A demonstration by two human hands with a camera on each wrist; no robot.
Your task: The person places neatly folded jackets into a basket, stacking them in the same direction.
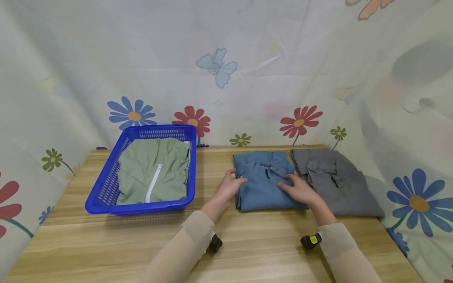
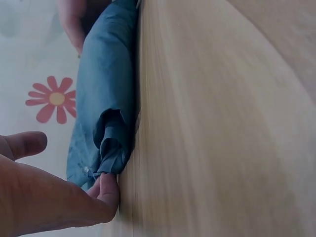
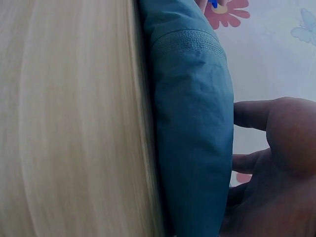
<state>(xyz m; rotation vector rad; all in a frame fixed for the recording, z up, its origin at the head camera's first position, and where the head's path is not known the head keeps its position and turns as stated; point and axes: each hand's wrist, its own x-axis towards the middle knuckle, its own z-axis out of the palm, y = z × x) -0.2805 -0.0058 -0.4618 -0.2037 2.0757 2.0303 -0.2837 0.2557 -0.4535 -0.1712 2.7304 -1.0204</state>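
A folded blue garment with a collar and a short dark zip pull lies on the wooden table. At its left edge is my left hand; the left wrist view shows bent fingertips touching the lower corner of the fold, with the thumb held apart. From the right, my right hand touches the top of the blue garment, thumb and fingers spread. In the right wrist view its fingertips meet the upper face of the cloth. Some fingertips are hidden behind the fabric.
A blue plastic basket on the left holds a folded green garment with a white zip. A folded grey garment lies right of the blue one, close against it. A flower-printed curtain hangs behind the wooden table.
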